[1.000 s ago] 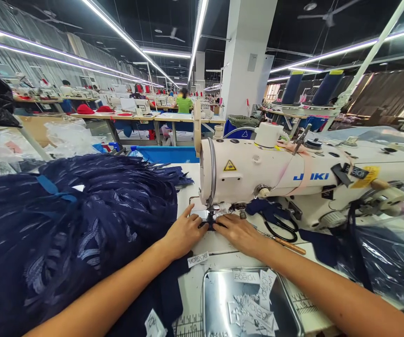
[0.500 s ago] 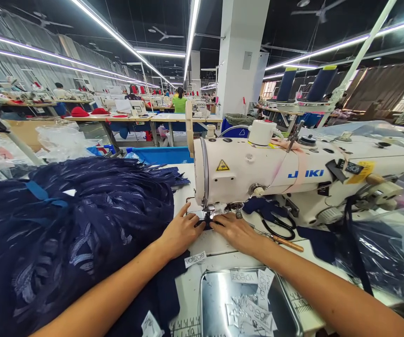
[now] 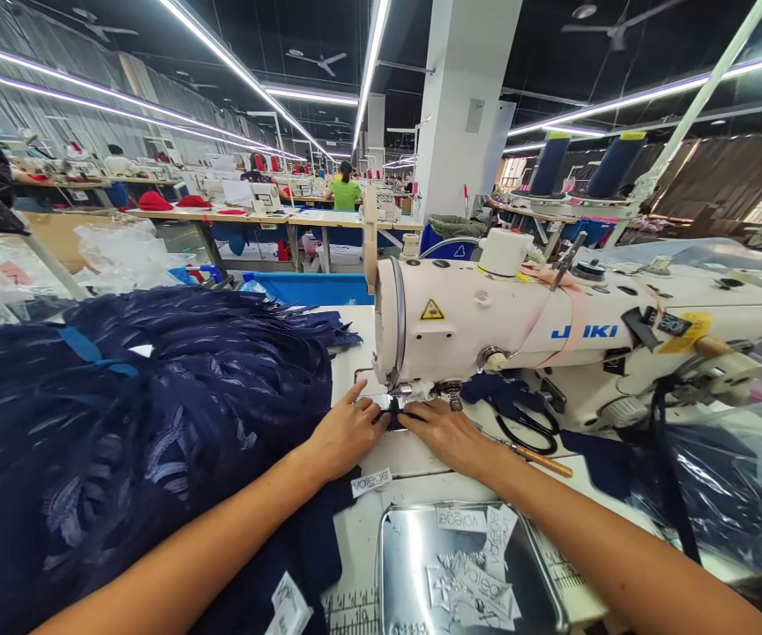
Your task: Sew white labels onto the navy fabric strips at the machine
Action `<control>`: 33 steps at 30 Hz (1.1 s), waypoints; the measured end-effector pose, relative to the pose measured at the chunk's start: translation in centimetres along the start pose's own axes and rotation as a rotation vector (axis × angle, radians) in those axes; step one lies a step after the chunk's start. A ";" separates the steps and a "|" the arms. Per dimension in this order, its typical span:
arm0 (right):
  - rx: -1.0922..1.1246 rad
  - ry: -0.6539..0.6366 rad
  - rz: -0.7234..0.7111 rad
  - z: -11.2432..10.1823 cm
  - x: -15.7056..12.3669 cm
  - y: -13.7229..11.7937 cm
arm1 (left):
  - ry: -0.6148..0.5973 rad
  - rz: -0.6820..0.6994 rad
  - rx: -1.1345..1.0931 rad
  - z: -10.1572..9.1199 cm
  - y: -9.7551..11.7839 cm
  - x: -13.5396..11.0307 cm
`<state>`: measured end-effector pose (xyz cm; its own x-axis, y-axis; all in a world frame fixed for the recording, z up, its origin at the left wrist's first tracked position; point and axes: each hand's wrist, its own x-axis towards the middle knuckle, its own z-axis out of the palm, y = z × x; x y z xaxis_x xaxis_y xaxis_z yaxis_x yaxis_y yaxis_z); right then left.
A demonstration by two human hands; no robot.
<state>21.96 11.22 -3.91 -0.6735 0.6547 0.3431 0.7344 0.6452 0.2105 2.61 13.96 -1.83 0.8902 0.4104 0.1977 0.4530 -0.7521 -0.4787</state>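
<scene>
Both of my hands are at the presser foot (image 3: pixel 395 401) of a white sewing machine (image 3: pixel 480 309). Between them lies a small dark navy fabric piece (image 3: pixel 395 419), mostly hidden by my fingers. My left hand (image 3: pixel 349 430) pinches its left side, thumb and fingertips close together and one finger raised toward the machine head. From the other side, my right hand (image 3: pixel 448 432) presses the fabric with its fingers bent and held together. A white printed label (image 3: pixel 371 481) lies near my left wrist, on the edge of navy cloth.
A big heap of navy garments (image 3: pixel 156 379) fills the left side. In front is a metal tray (image 3: pixel 407 547) holding several labels. Black-handled scissors (image 3: pixel 533 437) and a wooden-handled tool (image 3: pixel 543 460) lie right of my hands. A plastic bag (image 3: pixel 738 494) sits far right.
The whole view has shifted slightly. Both hands stay at the presser foot with the navy fabric between them, and their grip looks much the same.
</scene>
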 end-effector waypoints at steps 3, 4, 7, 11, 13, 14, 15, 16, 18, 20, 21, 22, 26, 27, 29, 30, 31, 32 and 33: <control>0.029 -0.003 0.014 -0.1 -0.1 0.0 | 0.000 0.002 0.015 0.0 -0.1 0.1; 0.042 0.003 0.020 -0.1 -0.1 0.1 | 0.004 0.001 0.019 0.0 -0.1 0.1; 0.072 0.029 0.041 0.0 -0.2 0.1 | 0.010 0.001 0.029 0.3 -0.3 0.2; 0.087 0.022 0.061 0.0 -0.1 0.2 | 0.011 0.001 0.033 0.6 -0.5 0.4; 0.081 0.009 0.071 0.1 0.0 0.3 | 0.015 -0.006 0.040 0.6 -0.6 0.5; 0.074 0.007 0.079 0.2 0.0 0.3 | 0.015 -0.008 0.043 0.6 -0.6 0.6; 0.067 0.007 0.088 0.3 0.1 0.4 | 0.013 -0.011 0.046 0.6 -0.7 0.7; 0.061 0.009 0.096 0.4 0.2 0.4 | 0.009 -0.012 0.048 0.6 -0.7 0.7; 0.063 0.006 0.107 0.5 0.3 0.5 | -0.005 -0.015 0.044 0.6 -0.8 0.9; 0.081 -0.006 0.117 0.5 0.6 0.6 | -0.028 -0.027 0.027 0.7 -1.0 1.1; 0.095 -0.014 0.121 0.4 0.7 0.6 | -0.038 -0.037 0.018 0.7 -1.0 1.2; 0.107 -0.021 0.128 0.4 0.7 0.6 | -0.047 -0.047 0.011 0.7 -1.1 1.2; 0.127 -0.009 0.191 0.5 0.6 0.5 | -0.060 -0.084 0.006 0.5 -1.1 1.4; 0.125 0.007 0.215 0.6 0.5 0.5 | -0.062 -0.093 0.005 0.5 -1.0 1.4; 0.116 0.042 0.254 0.7 0.1 0.6 | -0.069 -0.115 0.001 0.4 -0.9 1.5; 0.105 0.059 0.264 0.8 0.0 0.6 | -0.075 -0.129 0.000 0.5 -0.8 1.5; 0.089 0.079 0.269 0.8 -0.2 0.7 | -0.081 -0.142 -0.002 0.5 -0.8 1.5; 0.073 0.101 0.266 0.7 -0.3 0.8 | -0.086 -0.156 -0.003 0.6 -0.7 1.5; 0.059 0.126 0.256 0.6 -0.4 0.9 | -0.091 -0.168 -0.003 0.6 -0.7 1.5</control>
<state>22.85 11.79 -4.43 -0.4483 0.7476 0.4900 0.8707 0.4892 0.0502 3.54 15.43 -1.73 0.7940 0.5753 0.1963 0.5953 -0.6706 -0.4426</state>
